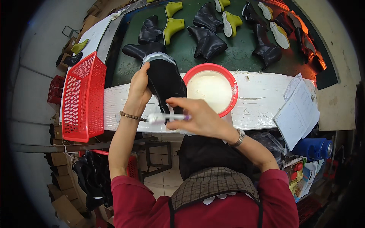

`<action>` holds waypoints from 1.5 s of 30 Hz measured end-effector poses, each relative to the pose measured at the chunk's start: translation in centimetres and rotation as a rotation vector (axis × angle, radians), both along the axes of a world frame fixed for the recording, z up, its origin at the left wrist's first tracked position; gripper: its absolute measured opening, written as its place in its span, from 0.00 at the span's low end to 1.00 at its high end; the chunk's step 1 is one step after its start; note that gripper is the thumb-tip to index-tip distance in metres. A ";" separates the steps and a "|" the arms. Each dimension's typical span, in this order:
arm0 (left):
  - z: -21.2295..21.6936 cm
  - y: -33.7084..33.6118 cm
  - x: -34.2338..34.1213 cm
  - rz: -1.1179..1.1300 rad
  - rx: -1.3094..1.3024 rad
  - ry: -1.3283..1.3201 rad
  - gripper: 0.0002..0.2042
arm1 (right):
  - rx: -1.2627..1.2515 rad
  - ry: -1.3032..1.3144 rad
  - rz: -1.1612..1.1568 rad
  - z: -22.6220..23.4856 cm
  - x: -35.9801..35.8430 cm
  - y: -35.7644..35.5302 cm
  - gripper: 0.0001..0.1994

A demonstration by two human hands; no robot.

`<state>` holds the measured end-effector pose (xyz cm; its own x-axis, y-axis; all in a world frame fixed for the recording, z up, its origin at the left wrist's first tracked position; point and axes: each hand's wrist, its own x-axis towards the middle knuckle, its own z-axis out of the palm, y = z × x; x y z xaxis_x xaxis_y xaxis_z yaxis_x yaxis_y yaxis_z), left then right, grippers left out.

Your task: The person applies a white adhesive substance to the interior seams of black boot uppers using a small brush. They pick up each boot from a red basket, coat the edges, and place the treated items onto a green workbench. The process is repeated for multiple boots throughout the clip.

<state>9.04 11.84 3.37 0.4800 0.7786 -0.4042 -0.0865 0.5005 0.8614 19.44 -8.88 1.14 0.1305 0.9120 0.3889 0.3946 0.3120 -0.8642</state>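
Note:
My left hand is closed on a black boot upper, holding it tilted above the white bench. A whitish coating runs along the upper's far rim. My right hand grips a small toothbrush-like brush with a white head and some purple on its handle; motion blurs it. The brush lies close to the upper's near end, and whether it touches cannot be told. Just right of the upper stands a red basin holding cream-white liquid, partly hidden by my right hand.
Black boots and yellow-green wedge soles lie on the green belt beyond the bench. At left stands a red perforated basket. An open notebook hangs over the bench's right end, near a blue jug.

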 end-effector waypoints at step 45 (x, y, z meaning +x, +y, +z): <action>-2.3 -12.9 -4.3 -0.336 1.448 0.324 0.41 | -0.017 -0.296 -0.598 1.5 11.6 -7.2 0.05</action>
